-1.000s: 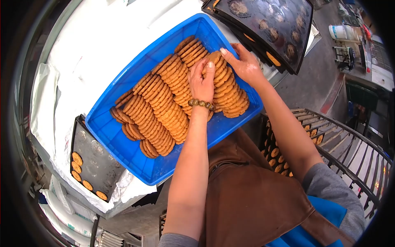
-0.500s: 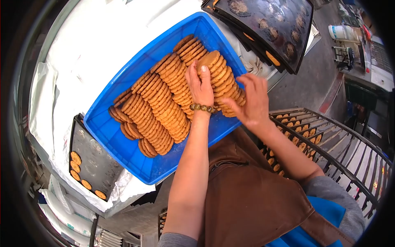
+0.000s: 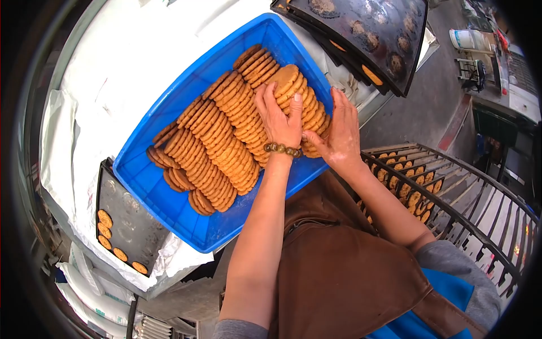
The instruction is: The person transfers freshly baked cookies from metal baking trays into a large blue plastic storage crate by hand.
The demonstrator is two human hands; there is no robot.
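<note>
Rows of round golden-brown cookies (image 3: 223,133) stand packed on edge in a large blue plastic bin (image 3: 169,209). My left hand (image 3: 282,120), with a beaded bracelet (image 3: 282,150) at the wrist, lies on the inner side of the right-hand cookie row (image 3: 288,79), its fingers and thumb apart. Along the outer side of that row, by the bin's wall, my right hand (image 3: 343,135) is stretched out with its thumb spread toward the left hand. Part of the row is hidden behind both hands.
Dark baking trays (image 3: 367,34) are stacked at the upper right. A tray (image 3: 127,217) with several cookies lies left of the bin, on a white-covered table (image 3: 130,56). Close to my right arm stands a metal rack (image 3: 451,186) holding trays of cookies.
My right hand has moved in against the outer side of the right-hand row. My left hand has shifted slightly down and right, its thumb now spread over the cookies.
</note>
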